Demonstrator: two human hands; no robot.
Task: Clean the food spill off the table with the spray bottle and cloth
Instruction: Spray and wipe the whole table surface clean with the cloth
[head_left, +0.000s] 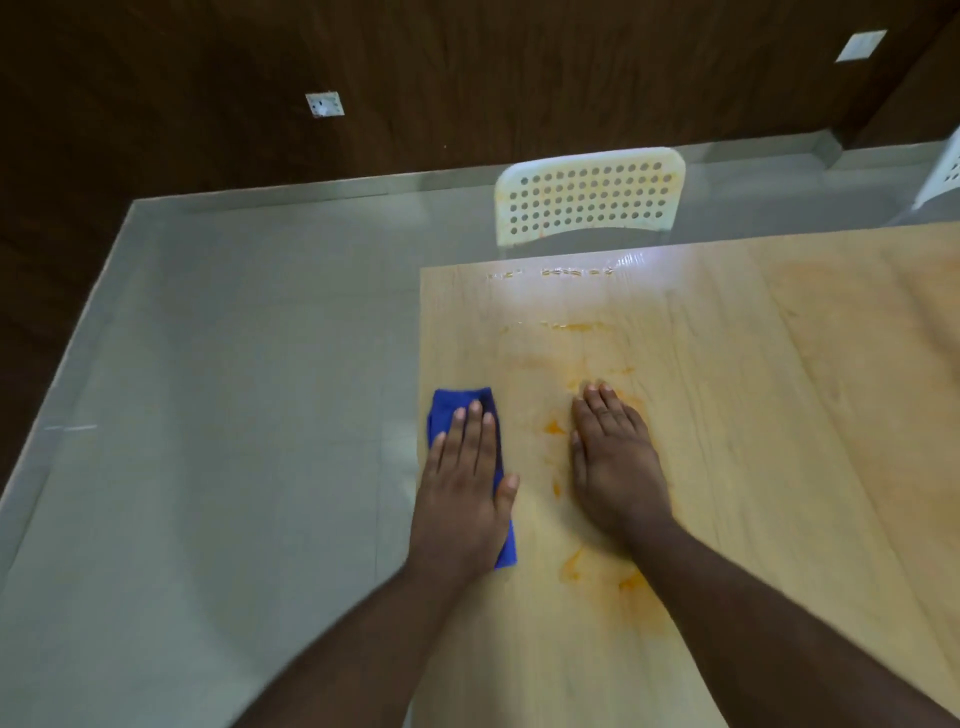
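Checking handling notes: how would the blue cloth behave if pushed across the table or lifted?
The blue cloth lies folded flat under the left hand, so it is probably soft and would droop when lifted. Sitting at the table edge, it might slide off if pushed leftward.

Table (727, 415): cloth (457, 405), seemingly spill (597, 571).

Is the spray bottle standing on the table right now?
No, the table shows only the blue cloth under the left hand, the right hand and orange food smears.
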